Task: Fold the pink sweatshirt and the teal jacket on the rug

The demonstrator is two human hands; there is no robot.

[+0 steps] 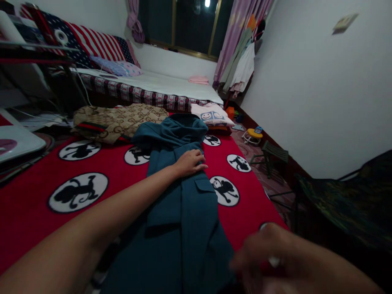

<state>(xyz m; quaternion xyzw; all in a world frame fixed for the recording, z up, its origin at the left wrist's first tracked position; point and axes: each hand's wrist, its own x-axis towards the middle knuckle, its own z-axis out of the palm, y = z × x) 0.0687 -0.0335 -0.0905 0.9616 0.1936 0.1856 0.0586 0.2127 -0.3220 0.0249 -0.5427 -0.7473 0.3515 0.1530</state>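
A dark teal coat [196, 212] with a pocket flap lies lengthwise down the red cover, its far end bunched up in folds. My left hand [190, 163] rests palm down on the coat's upper part, fingers lying over the cloth. Low on the right, my right hand [260, 261] is smeared by motion beside the coat's near edge. Whether it touches the cloth cannot be made out. Beyond the coat, a tan patterned garment [122, 118] with a green and red stripe lies at the left, and a folded pale pink shirt [211, 114] lies at the right.
The red cover [27, 212] carries monkey prints. Behind it stands a daybed [159, 83] with cushions. Along the right wall are hanging clothes [243, 65], a yellow-topped stool [254, 132], a dark folding stool [271, 157] and a dark camouflage chair [346, 200]. A cluttered table [33, 61] stands left.
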